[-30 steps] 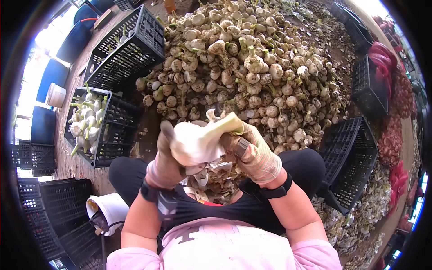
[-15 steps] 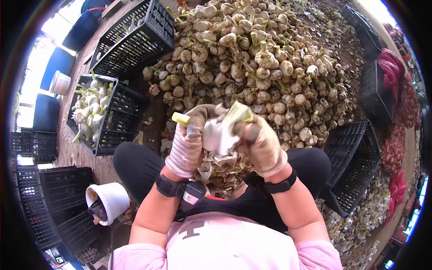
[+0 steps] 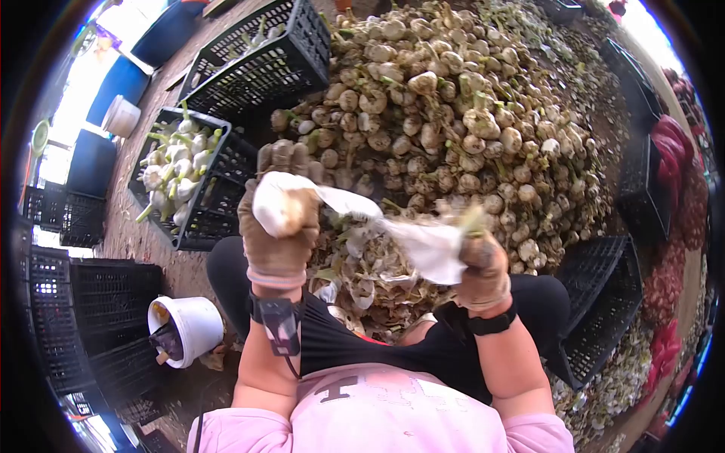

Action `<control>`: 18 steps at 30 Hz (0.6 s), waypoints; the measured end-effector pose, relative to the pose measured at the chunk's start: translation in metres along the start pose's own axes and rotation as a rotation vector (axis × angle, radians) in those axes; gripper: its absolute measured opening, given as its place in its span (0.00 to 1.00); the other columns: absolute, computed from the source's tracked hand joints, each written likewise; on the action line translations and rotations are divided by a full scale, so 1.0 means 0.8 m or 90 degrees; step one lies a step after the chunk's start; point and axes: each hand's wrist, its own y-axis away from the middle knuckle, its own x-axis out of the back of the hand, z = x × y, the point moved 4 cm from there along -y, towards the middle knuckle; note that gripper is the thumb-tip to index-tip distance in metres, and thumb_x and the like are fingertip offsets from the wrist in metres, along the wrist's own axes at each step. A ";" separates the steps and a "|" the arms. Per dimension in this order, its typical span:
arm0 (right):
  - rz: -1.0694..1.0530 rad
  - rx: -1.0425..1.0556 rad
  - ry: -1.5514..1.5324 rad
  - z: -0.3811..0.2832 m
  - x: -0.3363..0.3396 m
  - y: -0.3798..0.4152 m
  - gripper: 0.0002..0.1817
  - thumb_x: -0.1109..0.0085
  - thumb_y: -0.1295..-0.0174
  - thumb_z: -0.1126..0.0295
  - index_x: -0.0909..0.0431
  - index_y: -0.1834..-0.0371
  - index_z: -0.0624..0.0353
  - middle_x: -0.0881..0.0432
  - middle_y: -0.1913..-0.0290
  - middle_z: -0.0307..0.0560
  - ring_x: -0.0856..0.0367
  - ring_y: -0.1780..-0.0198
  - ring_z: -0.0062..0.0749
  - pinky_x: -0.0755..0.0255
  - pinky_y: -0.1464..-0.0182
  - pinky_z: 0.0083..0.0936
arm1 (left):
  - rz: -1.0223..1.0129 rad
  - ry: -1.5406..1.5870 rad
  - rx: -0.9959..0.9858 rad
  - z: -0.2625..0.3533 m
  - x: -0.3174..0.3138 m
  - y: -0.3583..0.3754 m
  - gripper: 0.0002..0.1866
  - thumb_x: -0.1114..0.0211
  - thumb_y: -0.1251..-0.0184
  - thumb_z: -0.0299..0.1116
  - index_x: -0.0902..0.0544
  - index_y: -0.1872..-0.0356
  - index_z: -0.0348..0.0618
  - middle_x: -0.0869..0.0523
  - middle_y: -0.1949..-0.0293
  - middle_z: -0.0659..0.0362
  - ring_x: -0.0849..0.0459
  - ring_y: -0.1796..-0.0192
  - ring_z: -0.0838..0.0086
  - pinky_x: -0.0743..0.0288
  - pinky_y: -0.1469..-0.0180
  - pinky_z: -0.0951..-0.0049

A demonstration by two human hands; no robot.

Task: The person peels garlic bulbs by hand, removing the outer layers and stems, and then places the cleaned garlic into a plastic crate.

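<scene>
On my gloved left hand (image 3: 281, 245), palm turned up, lies a white garlic bulb (image 3: 276, 204) with its brownish root end facing me. The fingers of that hand point away, behind the bulb. A long strip of pale garlic skin (image 3: 423, 241) stretches from the bulb across to my gloved right hand (image 3: 483, 275), whose fingers are closed on its end. A greenish stalk piece (image 3: 473, 220) shows at the top of the right hand, a little blurred. Under both hands, between my legs, lies a heap of peeled dry skins (image 3: 377, 275).
A large pile of unpeeled garlic (image 3: 453, 121) spreads in front. On the left stand a black crate of cleaned garlic (image 3: 219, 189), another black crate (image 3: 260, 68) and a white bucket (image 3: 200, 328). A black crate (image 3: 596, 302) stands at the right knee, near red mesh sacks (image 3: 668, 151).
My hands have moved apart, the left one leftward and turned palm up with the bulb. The right hand has gone rightward, drawing out a strip of skin. The view has shifted a little.
</scene>
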 end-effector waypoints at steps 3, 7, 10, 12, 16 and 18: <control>0.039 -0.109 -0.135 0.013 0.014 -0.006 0.33 0.35 0.49 0.55 0.33 0.42 0.60 0.24 0.47 0.54 0.21 0.49 0.42 0.29 0.42 0.37 | 0.021 -0.014 -0.060 0.033 0.019 -0.012 0.21 0.48 0.35 0.37 0.27 0.43 0.39 0.24 0.41 0.53 0.30 0.36 0.60 0.37 0.34 0.56; -0.179 -0.041 0.873 0.034 -0.023 -0.026 0.51 0.28 0.59 0.50 0.44 0.34 0.62 0.33 0.40 0.53 0.33 0.38 0.41 0.38 0.37 0.33 | 0.022 -0.004 0.173 -0.001 0.001 0.010 0.23 0.52 0.31 0.44 0.29 0.41 0.40 0.27 0.40 0.50 0.34 0.34 0.57 0.35 0.35 0.55; -0.041 0.102 0.633 0.021 -0.027 -0.040 0.52 0.26 0.62 0.65 0.48 0.33 0.63 0.34 0.41 0.54 0.33 0.43 0.34 0.38 0.39 0.26 | 0.049 -0.084 0.250 -0.033 -0.005 0.029 0.27 0.50 0.31 0.47 0.31 0.40 0.37 0.28 0.39 0.47 0.31 0.36 0.57 0.37 0.36 0.56; -0.057 0.095 0.664 0.025 -0.030 -0.045 0.38 0.31 0.61 0.72 0.38 0.42 0.60 0.27 0.49 0.50 0.28 0.48 0.36 0.35 0.44 0.28 | 0.056 -0.134 0.273 -0.052 -0.010 0.036 0.27 0.50 0.31 0.47 0.31 0.40 0.37 0.26 0.42 0.48 0.26 0.41 0.60 0.32 0.40 0.59; -0.174 0.110 0.896 0.028 -0.033 -0.046 0.17 0.50 0.61 0.84 0.23 0.64 0.60 0.22 0.68 0.50 0.25 0.64 0.41 0.28 0.62 0.27 | 0.118 -0.140 0.266 -0.069 -0.014 0.034 0.25 0.50 0.31 0.46 0.30 0.41 0.36 0.20 0.50 0.49 0.19 0.50 0.60 0.23 0.49 0.62; -0.208 0.092 0.873 0.016 -0.038 -0.045 0.17 0.53 0.59 0.84 0.23 0.64 0.61 0.22 0.70 0.45 0.25 0.67 0.27 0.30 0.62 0.24 | 0.126 -0.152 0.248 -0.067 0.005 0.033 0.23 0.53 0.29 0.45 0.29 0.44 0.37 0.18 0.56 0.48 0.19 0.52 0.58 0.22 0.50 0.60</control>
